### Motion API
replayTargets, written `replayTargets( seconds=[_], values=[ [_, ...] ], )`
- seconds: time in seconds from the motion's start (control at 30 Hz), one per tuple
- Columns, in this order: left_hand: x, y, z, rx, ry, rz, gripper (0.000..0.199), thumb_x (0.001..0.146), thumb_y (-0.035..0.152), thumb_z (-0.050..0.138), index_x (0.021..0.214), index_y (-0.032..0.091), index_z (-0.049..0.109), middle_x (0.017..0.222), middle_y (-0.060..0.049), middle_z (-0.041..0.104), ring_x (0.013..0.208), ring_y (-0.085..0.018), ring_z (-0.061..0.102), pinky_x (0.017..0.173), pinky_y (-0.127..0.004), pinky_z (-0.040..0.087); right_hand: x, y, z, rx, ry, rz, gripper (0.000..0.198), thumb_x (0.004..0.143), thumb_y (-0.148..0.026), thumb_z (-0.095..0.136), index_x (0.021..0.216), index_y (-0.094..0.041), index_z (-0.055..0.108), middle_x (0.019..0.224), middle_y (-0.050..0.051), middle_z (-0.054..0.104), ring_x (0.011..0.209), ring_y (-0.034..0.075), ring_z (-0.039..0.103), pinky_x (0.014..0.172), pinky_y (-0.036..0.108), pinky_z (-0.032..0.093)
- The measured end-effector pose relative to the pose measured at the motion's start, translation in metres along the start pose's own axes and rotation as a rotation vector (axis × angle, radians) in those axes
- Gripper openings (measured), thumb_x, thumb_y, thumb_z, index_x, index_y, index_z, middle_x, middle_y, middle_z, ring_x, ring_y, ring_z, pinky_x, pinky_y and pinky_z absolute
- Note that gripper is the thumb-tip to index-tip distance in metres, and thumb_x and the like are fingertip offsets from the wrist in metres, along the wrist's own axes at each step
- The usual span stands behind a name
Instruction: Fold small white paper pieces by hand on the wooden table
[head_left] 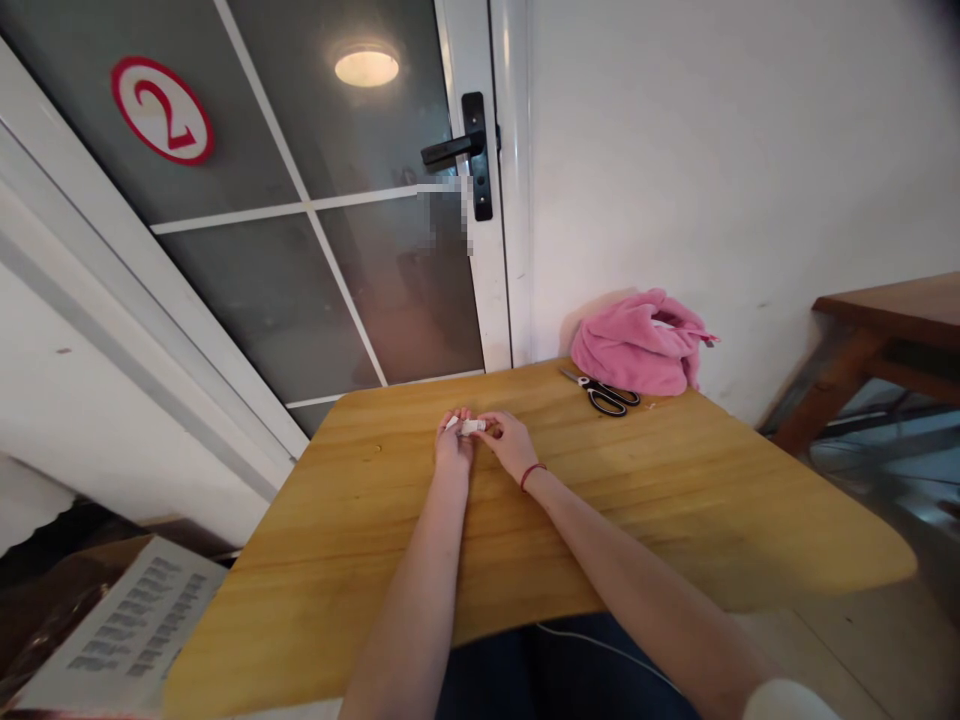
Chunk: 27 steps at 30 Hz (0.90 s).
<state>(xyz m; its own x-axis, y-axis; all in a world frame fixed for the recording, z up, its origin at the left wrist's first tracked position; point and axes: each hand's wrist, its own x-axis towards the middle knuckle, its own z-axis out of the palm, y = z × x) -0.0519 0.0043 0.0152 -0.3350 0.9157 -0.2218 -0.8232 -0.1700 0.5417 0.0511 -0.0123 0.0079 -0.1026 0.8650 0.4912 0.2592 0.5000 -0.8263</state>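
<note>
Pinching a small white item (472, 427) now in the narrow grip of the right hand (510, 440), holding it in the curled left hand (453, 446) too, toward the bench (352, 530)'s far edge.

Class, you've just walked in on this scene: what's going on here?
A person is handling a small white item over a wooden table. The right hand pinches one end, while the left hand is curled at the other; what the item is remains too small to tell. Black-handled scissors lie out of the hands, in front of a pink plush bundle by the wall.
</note>
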Motion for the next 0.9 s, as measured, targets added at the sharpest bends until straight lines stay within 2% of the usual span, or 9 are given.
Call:
replayTargets(
  seconds=[0.13, 0.27, 0.37, 0.43, 0.53, 0.63, 0.73, 0.9],
  values=[
    [0.005, 0.007, -0.002, -0.04, 0.111, -0.021, 0.032, 0.069, -0.01, 0.032, 0.083, 0.017, 0.041, 0.083, -0.004, 0.052, 0.074, -0.007, 0.056, 0.072, -0.022, 0.046, 0.002, 0.006, 0.001, 0.025, 0.043, 0.031, 0.026, 0.065, -0.033, 0.056, 0.087, -0.019, 0.057, 0.078, 0.002, 0.058, 0.061, 0.011, 0.05, 0.058, 0.024, 0.042],
    [0.005, 0.009, -0.003, -0.067, 0.13, -0.028, 0.031, 0.068, -0.01, 0.03, 0.082, 0.016, 0.041, 0.081, -0.004, 0.052, 0.073, -0.008, 0.057, 0.07, -0.023, 0.047, 0.005, 0.011, 0.001, 0.041, 0.099, 0.071, 0.03, 0.066, -0.036, 0.056, 0.09, -0.018, 0.056, 0.078, 0.002, 0.059, 0.06, 0.011, 0.05, 0.058, 0.025, 0.043],
    [-0.001, 0.005, -0.001, -0.071, 0.075, -0.089, 0.022, 0.072, -0.003, 0.031, 0.077, 0.015, 0.044, 0.077, -0.005, 0.053, 0.071, -0.011, 0.057, 0.067, -0.025, 0.048, 0.006, 0.013, 0.002, 0.061, 0.134, 0.084, 0.031, 0.067, -0.036, 0.054, 0.091, -0.018, 0.056, 0.078, 0.003, 0.059, 0.061, 0.011, 0.05, 0.058, 0.025, 0.043],
    [-0.007, -0.001, 0.003, -0.088, -0.007, -0.136, 0.016, 0.076, 0.006, 0.033, 0.071, 0.013, 0.046, 0.073, -0.005, 0.053, 0.069, -0.012, 0.056, 0.065, -0.026, 0.048, 0.006, 0.014, 0.002, 0.067, 0.125, 0.083, 0.03, 0.066, -0.035, 0.055, 0.09, -0.018, 0.057, 0.079, 0.003, 0.059, 0.062, 0.011, 0.051, 0.059, 0.025, 0.044],
    [-0.017, -0.01, 0.009, -0.098, -0.135, -0.129, 0.017, 0.079, 0.018, 0.036, 0.067, 0.013, 0.047, 0.071, -0.006, 0.054, 0.068, -0.013, 0.056, 0.066, -0.027, 0.047, 0.006, 0.015, 0.003, 0.064, 0.097, 0.076, 0.027, 0.064, -0.033, 0.057, 0.087, -0.018, 0.058, 0.082, 0.003, 0.06, 0.068, 0.012, 0.053, 0.064, 0.026, 0.044],
    [-0.021, -0.017, 0.011, -0.046, -0.17, -0.102, 0.011, 0.074, 0.006, 0.039, 0.071, 0.013, 0.047, 0.075, -0.005, 0.055, 0.069, -0.011, 0.057, 0.071, -0.026, 0.046, 0.005, 0.014, 0.003, 0.061, 0.104, 0.083, 0.025, 0.063, -0.03, 0.059, 0.084, -0.018, 0.058, 0.086, 0.004, 0.06, 0.074, 0.013, 0.054, 0.069, 0.027, 0.043],
    [-0.019, -0.018, 0.01, -0.025, -0.107, -0.064, 0.021, 0.07, -0.004, 0.037, 0.076, 0.015, 0.045, 0.082, -0.005, 0.056, 0.074, -0.011, 0.058, 0.073, -0.025, 0.046, 0.004, 0.012, 0.002, 0.064, 0.093, 0.09, 0.024, 0.063, -0.028, 0.058, 0.085, -0.018, 0.058, 0.083, 0.003, 0.06, 0.072, 0.013, 0.053, 0.067, 0.027, 0.043],
    [-0.012, -0.011, 0.007, -0.026, -0.019, -0.041, 0.026, 0.071, -0.006, 0.035, 0.082, 0.017, 0.041, 0.089, -0.006, 0.055, 0.079, -0.011, 0.058, 0.073, -0.026, 0.046, 0.004, 0.011, 0.002, 0.07, 0.053, 0.069, 0.025, 0.065, -0.028, 0.056, 0.088, -0.019, 0.058, 0.079, 0.002, 0.059, 0.066, 0.012, 0.052, 0.063, 0.025, 0.043]
  ],
)
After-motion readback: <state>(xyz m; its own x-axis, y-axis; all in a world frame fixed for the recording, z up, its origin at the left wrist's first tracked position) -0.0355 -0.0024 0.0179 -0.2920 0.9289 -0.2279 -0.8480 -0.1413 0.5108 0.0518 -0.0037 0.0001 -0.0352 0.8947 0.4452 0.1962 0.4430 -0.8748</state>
